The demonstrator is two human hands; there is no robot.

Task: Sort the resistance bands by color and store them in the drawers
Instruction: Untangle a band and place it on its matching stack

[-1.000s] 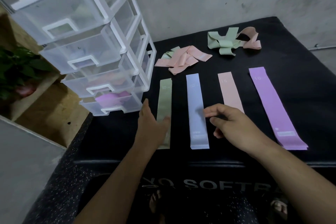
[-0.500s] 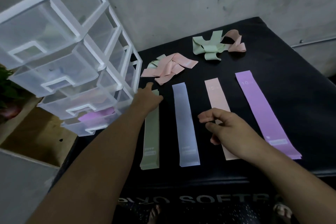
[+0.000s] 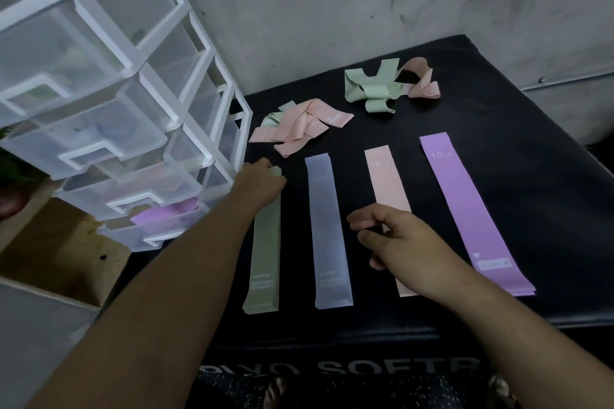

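The flat green band (image 3: 264,252) is laid lengthwise on the black mat (image 3: 531,176), leftmost in a row of four, with its labelled end near and its far end covered by the left hand (image 3: 262,181). Only the back of that hand is shown, so whether its fingers pinch the band or merely press on it cannot be told. To the right the blue-grey band (image 3: 330,232), the pink band (image 3: 387,189) and the purple band (image 3: 471,209) are set out parallel and apart. The right hand (image 3: 402,242) is held above the pink band with its fingers loosely curled and nothing in them. Beyond the row, a near heap (image 3: 299,128) of pink and green bands and a far heap (image 3: 382,86) of the same colours are left unsorted. The drawer unit (image 3: 133,129) is placed at the left edge of the mat, just beside the left hand; a purple strip is seen in its lowest drawer (image 3: 162,214). The step in hand is judged to be the lifting of the green band for storage. It is best done if the far end is gripped across its full width, so that stacked layers are raised together, and if the free hand is used to open the chosen drawer.
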